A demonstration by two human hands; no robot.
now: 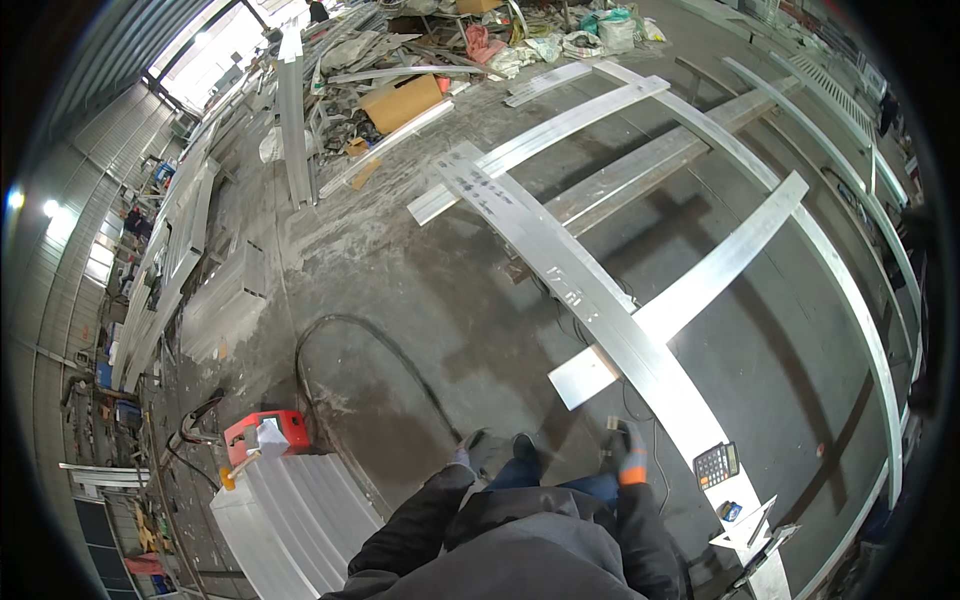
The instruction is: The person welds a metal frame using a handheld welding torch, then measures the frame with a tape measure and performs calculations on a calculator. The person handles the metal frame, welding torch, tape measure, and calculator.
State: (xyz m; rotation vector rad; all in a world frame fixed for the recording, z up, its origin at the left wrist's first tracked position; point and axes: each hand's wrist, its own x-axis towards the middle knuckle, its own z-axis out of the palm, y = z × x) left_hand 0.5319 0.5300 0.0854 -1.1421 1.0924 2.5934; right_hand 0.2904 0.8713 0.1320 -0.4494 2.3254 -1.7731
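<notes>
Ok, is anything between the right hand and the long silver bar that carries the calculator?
Only a thin dark cord shows between the right hand and the long silver bar. It seems to lie low on the floor, so it probably doesn't block a reach.

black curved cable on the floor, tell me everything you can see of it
The long, black, rubbery-looking cable is plain and fairly thick, with no clear fittings. It lies in a loose arch on the smooth grey floor, curving out from beside the red boxy machine and over toward the person's left hand. Whether the hand grips it, or the machine feeds it, is unclear.
</notes>
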